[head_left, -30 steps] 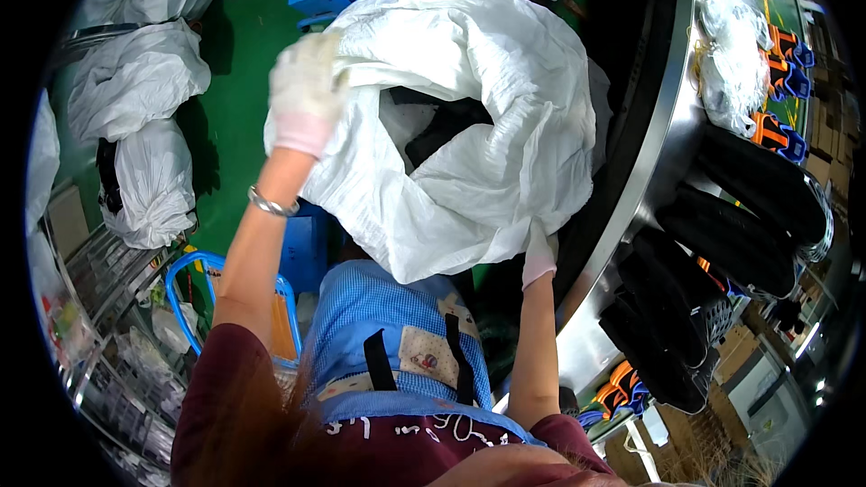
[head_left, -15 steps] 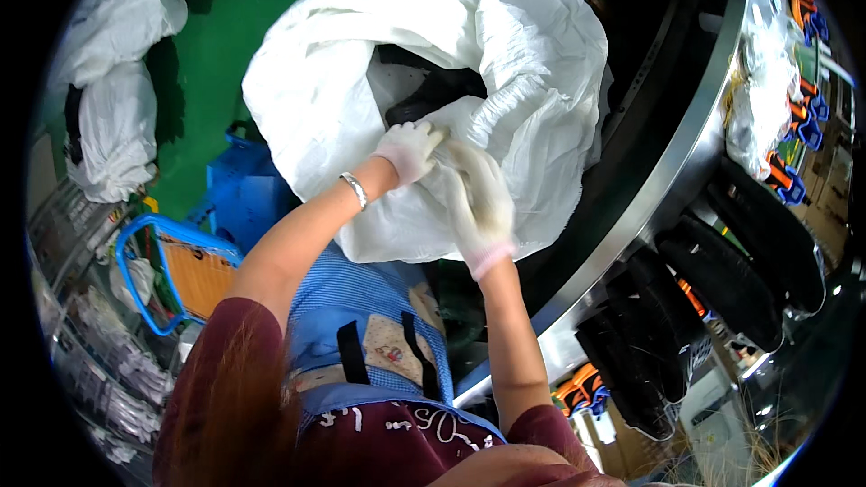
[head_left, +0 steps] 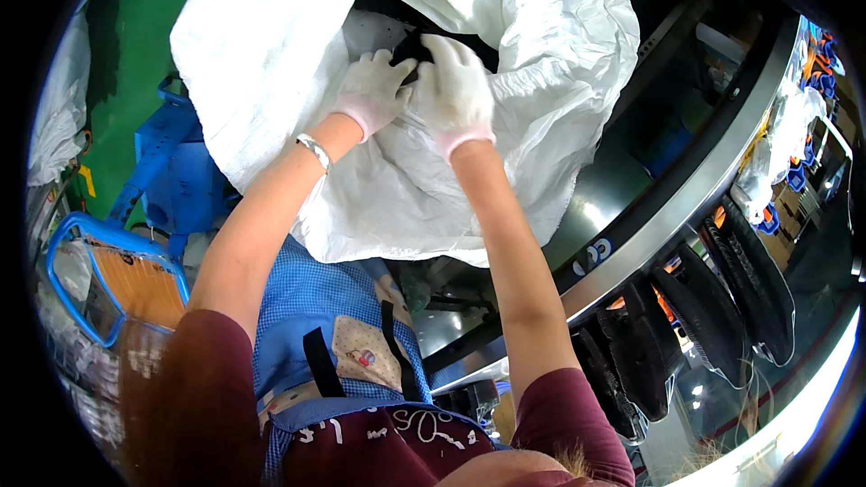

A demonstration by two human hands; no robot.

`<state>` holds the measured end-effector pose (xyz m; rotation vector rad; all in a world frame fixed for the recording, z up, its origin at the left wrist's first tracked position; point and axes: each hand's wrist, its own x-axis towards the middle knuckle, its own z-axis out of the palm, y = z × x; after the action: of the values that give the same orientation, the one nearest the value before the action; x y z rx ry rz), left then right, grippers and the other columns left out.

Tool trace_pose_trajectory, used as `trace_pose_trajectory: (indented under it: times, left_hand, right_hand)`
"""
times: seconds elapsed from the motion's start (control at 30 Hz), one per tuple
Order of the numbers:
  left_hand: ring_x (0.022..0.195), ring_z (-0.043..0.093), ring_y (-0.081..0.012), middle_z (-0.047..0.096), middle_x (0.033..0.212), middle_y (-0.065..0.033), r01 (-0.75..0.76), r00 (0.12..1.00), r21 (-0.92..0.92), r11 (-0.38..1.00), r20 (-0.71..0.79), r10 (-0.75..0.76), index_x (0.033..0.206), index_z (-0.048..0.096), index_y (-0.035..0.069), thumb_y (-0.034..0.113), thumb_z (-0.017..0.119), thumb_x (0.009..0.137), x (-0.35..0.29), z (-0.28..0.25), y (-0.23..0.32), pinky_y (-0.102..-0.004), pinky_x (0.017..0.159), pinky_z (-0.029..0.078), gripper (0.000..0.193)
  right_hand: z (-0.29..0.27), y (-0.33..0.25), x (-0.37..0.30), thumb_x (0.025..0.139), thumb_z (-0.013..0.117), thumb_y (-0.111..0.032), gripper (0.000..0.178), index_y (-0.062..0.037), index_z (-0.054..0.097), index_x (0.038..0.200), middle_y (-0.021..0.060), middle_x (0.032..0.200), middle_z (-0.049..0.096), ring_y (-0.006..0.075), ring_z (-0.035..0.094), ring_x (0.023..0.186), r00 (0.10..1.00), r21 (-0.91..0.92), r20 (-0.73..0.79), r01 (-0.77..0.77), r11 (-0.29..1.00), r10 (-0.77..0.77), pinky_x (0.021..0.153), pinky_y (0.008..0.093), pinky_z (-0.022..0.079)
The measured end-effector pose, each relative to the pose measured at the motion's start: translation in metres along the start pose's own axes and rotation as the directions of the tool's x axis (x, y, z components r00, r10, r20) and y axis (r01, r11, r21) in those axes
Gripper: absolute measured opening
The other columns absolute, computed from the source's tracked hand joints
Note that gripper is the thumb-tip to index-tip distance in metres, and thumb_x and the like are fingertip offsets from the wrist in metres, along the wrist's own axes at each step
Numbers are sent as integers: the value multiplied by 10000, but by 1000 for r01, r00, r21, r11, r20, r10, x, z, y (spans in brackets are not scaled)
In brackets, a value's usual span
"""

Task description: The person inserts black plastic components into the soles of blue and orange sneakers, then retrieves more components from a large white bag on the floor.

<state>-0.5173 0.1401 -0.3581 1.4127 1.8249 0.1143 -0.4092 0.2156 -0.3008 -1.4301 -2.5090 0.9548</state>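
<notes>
A large white woven sack (head_left: 271,45) stands in front of me, its rim folded outward in loose creases. Black soft-looking material (head_left: 415,47) shows in its mouth; I cannot tell its kind. My left hand (head_left: 379,92), in a white glove with a pink cuff, has its fingers bent around the near edge of that material. Close beside it, my right hand (head_left: 456,88), gloved alike, curls its fingers down onto the same dark piece. Its fingertips are partly hidden in the opening. What lies deeper in the sack is out of sight.
To the right curves a metal-edged conveyor (head_left: 686,189). Black shoe-like pieces (head_left: 695,307) hang in a row beyond it, with orange and blue parts further up. A blue cart (head_left: 171,171) and a blue-framed wooden seat (head_left: 135,280) stand left on green floor.
Both hands have moved from the sack's near folds forward to the black material in its mouth. The view has shifted, so the sack sits higher and further left.
</notes>
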Motion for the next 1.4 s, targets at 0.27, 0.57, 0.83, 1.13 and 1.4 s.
trace_pose_trajectory:
  times: [0.27,0.57,0.83,1.13,1.4]
  left_hand:
    - [999,578,-349,612,1015,-163,-295,950,-257,920,22,311,932,678,38,88,563,799,-35,-3,34,-439,891,468,182]
    - [991,612,-320,635,1103,-173,211,959,-618,757,281,-38,1157,642,48,268,550,909,-52,23,32,-368,887,488,344]
    - [1198,510,-361,502,1342,-195,95,995,35,995,26,-96,1401,441,50,427,680,811,-13,5,-23,-409,1006,441,740]
    - [1274,477,-338,426,1428,-229,311,922,-402,861,348,-170,1446,389,52,496,728,745,13,22,-39,-370,1054,420,897]
    - [1299,455,-280,437,1450,-149,611,791,-753,244,594,-147,1469,349,47,471,782,741,4,26,-47,-424,1045,421,947]
  right_hand:
    - [1,32,16,901,546,-309,392,-90,594,1222,158,1193,610,358,602,1088,845,-474,295,-276,836,446,923,468,494]
    - [-25,80,-54,901,531,-400,584,-133,452,1413,149,1391,532,369,539,1227,655,-442,351,-514,735,669,1041,434,417]
    - [-1,94,-54,908,571,-418,614,-160,411,1441,147,1404,517,379,515,1251,643,-520,130,-604,604,755,1043,449,404]
    - [2,101,-46,902,586,-305,527,-45,508,1355,205,1381,518,348,503,1265,824,-93,326,-461,883,464,1060,383,388]
    - [-6,81,-56,945,520,-364,517,0,551,1310,194,1322,574,292,536,1238,727,101,-5,-683,724,687,1050,332,381]
